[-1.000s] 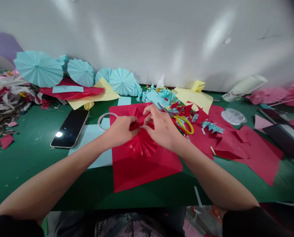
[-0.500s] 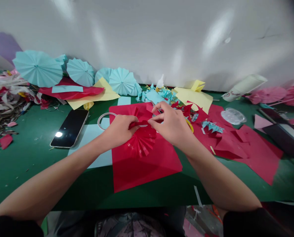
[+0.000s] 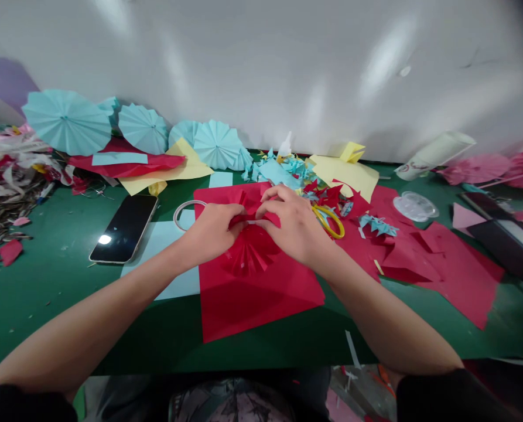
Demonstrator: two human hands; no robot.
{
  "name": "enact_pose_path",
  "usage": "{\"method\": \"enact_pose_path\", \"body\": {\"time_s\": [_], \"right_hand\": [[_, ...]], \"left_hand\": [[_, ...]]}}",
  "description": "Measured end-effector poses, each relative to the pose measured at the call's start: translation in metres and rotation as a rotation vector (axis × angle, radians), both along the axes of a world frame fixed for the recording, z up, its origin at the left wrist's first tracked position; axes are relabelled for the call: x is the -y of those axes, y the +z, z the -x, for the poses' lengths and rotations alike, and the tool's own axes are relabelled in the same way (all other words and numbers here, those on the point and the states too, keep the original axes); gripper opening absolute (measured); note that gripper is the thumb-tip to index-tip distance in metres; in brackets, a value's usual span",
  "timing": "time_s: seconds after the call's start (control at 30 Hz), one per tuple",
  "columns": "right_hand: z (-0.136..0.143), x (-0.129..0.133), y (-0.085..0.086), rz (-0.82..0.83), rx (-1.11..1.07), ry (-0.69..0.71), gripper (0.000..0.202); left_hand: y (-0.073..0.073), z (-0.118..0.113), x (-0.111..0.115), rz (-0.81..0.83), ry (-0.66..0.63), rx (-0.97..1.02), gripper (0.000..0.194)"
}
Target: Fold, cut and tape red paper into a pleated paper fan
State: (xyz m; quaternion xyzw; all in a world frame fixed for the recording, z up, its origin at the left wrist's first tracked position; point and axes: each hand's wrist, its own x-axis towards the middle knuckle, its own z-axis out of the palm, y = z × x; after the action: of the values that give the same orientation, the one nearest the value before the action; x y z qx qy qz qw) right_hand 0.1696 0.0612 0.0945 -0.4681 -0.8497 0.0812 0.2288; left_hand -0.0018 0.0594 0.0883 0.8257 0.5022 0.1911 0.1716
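A red pleated paper fan (image 3: 248,258) fills the space between my hands, its folds spreading toward me. My left hand (image 3: 212,231) pinches its folded middle from the left, thumb and fingers closed. From the right, my right hand (image 3: 290,223) presses thumb and curled fingertips on the same middle part. A narrow pale strip shows between the fingertips; I cannot tell if it is tape. Beneath lies a flat red paper sheet (image 3: 261,310), partly over light-blue paper (image 3: 177,285). A white ring (image 3: 176,214), like a tape roll, rests beside my left hand.
A phone (image 3: 125,228) lies left. Yellow-handled scissors (image 3: 335,225) sit by my right wrist. Light-blue paper rosettes (image 3: 65,120) lean along the wall. Red paper sheets (image 3: 458,275), a clear plastic lid (image 3: 414,206) and a pale cylinder (image 3: 434,155) occupy the right. Paper scraps (image 3: 283,170) lie behind.
My right hand has shifted left and slightly down, its fingers coming onto the fan's middle beside my left fingers. More of the yellow scissors shows now. My left hand has barely moved.
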Motion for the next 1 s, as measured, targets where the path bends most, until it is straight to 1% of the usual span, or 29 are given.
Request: {"method": "enact_pose_path", "body": {"time_s": [0.23, 0.43, 0.6, 0.77, 0.83, 1.0], "right_hand": [[0.0016, -0.0013, -0.0003, 0.014, -0.018, -0.012, 0.012], [0.0002, -0.0021, -0.0018, 0.008, -0.032, 0.008, 0.012], [-0.0015, -0.0019, -0.0026, -0.028, -0.026, -0.012, 0.013], [-0.0029, -0.0009, -0.0018, -0.078, 0.031, -0.046, 0.014], [-0.0035, -0.0006, -0.0006, -0.087, 0.043, -0.029, 0.009], [-0.0036, 0.0000, 0.0032, -0.050, 0.093, 0.068, 0.015]], "left_hand": [[0.0014, -0.0007, 0.0000, 0.006, -0.051, 0.025, 0.015], [0.0014, -0.0008, -0.0006, 0.012, -0.130, 0.017, 0.016], [0.0014, -0.0004, -0.0002, -0.009, -0.175, 0.018, 0.016], [0.0027, 0.0013, -0.0009, -0.019, -0.215, -0.016, 0.019], [0.0033, 0.0026, -0.0018, -0.032, -0.237, -0.021, 0.020], [0.0035, 0.0056, -0.0034, -0.081, -0.276, -0.071, 0.023]]}}
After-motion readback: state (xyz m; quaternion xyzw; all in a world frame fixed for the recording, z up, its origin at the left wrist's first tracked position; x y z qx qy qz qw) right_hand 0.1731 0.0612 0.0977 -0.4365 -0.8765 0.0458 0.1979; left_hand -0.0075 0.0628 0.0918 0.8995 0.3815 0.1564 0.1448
